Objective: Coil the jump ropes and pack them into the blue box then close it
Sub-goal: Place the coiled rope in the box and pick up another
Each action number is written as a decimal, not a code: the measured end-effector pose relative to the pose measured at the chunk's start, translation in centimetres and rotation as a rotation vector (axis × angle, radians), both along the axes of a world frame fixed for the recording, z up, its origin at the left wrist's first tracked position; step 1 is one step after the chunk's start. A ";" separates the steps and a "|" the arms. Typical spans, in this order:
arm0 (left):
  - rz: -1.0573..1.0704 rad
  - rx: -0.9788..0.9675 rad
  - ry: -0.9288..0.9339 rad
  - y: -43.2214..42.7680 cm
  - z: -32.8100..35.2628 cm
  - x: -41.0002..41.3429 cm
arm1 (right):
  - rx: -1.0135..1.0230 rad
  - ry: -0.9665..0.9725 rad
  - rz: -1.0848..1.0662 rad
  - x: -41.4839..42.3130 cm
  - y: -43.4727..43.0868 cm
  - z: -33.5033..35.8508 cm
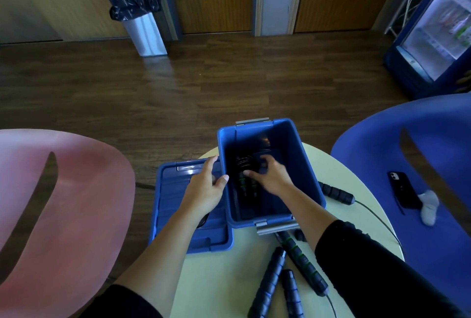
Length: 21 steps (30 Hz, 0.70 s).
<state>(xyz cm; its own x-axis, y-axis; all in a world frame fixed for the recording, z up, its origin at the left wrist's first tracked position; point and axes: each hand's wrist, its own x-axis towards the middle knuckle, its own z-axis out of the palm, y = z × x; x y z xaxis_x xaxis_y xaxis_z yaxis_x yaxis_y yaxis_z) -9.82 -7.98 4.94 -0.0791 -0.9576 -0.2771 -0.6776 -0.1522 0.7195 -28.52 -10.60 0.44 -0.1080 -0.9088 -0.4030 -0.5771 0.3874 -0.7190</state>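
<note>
at centre left the left hand [204, 187] pinches the left wall of the open blue box [305, 164], thumb inside the rim and fingers outside, over the lid [173, 203] lying flat on the table [224, 279]. inside the box the right hand [270, 176] curls spread fingers over a coiled jump rope [243, 180]. loose rope handles [300, 261] lie at lower centre.
</note>
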 end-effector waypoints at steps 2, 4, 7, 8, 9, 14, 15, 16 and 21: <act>-0.017 -0.011 -0.017 0.7 0.7 0.1 | -0.044 0.028 -0.022 -0.1 1.2 1.1; -0.025 -0.023 -0.014 1.6 1.5 0.2 | -0.106 0.042 -0.055 -0.1 2.9 2.5; -0.065 -0.070 -0.016 3.4 2.7 0.4 | -0.221 0.032 -0.129 0.1 6.2 5.0; -0.082 -0.088 -0.008 4.1 3.0 0.4 | -0.258 0.040 -0.157 0.2 7.6 5.8; -0.104 -0.101 0.007 4.9 3.2 0.5 | -0.293 0.051 -0.189 0.3 9.1 6.4; -0.211 -0.070 0.059 9.6 2.6 0.1 | -0.364 0.107 -0.406 0.1 17.1 6.9; -0.244 -0.039 0.051 10.5 2.2 0.0 | -0.335 0.112 -0.444 0.1 18.7 6.7; -0.279 -0.009 0.037 11.4 1.7 -0.3 | -0.299 0.117 -0.477 0.1 20.2 6.4; -0.388 0.138 -0.066 14.9 -1.8 -2.2 | 0.092 0.245 -0.423 -0.1 26.0 2.3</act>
